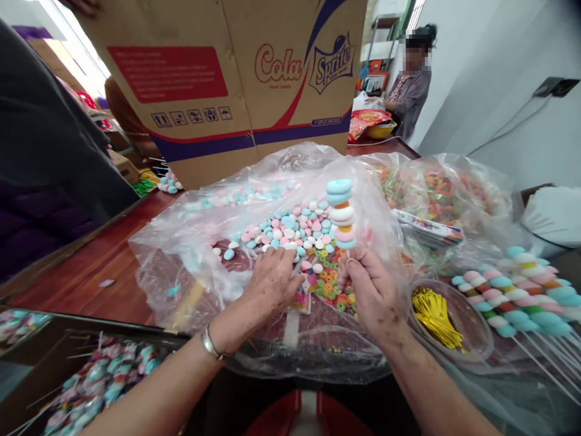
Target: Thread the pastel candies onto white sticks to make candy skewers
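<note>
My right hand [373, 293] is closed in a pinch on the thin stick of a candy skewer [341, 215], held upright. Blue, white and pink marshmallows are threaded on it with orange pieces between. My left hand [271, 280] reaches palm down to the near edge of a pile of marshmallows [288, 227], fingers stretched out and apart. Its fingertips touch or nearly touch the pile; I cannot tell which. Gummy rings [333, 278] in green, yellow and red lie between my hands, beside a small printed packet [303, 301]. Clear plastic sheeting [190, 242] lies under the candy.
A big cardboard box [245, 85] stands behind. On the right are finished skewers [521, 297], a tub [483, 339] of gold twist ties [436, 318] and bagged gummies [440, 188]. Wrapped skewers [109, 381] fill a box lower left. A person [411, 91] stands at back right.
</note>
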`<state>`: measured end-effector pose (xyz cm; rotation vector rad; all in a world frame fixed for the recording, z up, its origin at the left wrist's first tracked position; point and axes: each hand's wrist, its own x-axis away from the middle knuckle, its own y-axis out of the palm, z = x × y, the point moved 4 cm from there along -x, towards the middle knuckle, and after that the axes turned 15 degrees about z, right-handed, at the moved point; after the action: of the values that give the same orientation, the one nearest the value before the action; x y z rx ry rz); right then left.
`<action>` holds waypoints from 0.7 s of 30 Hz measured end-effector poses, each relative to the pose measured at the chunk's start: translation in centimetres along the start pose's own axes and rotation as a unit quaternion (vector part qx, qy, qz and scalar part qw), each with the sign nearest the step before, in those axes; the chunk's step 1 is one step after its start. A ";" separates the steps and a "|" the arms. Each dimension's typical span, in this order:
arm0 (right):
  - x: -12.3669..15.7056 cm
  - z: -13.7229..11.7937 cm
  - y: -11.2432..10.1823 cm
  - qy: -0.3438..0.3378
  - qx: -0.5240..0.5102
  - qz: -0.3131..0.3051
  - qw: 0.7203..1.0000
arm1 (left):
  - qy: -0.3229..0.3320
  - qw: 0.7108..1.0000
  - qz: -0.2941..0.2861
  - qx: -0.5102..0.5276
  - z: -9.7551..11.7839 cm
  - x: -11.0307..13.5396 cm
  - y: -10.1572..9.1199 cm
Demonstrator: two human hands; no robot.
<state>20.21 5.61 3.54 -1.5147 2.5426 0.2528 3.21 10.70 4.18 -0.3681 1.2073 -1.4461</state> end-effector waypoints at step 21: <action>1.0 2.2 -2.6 0.009 0.067 -0.020 0.997 | 0.161 0.987 0.007 0.016 -0.8 1.5 1.3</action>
<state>22.13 4.06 1.01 -1.5231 2.4840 0.0615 2.86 10.05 2.15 -0.1043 1.4383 -1.5501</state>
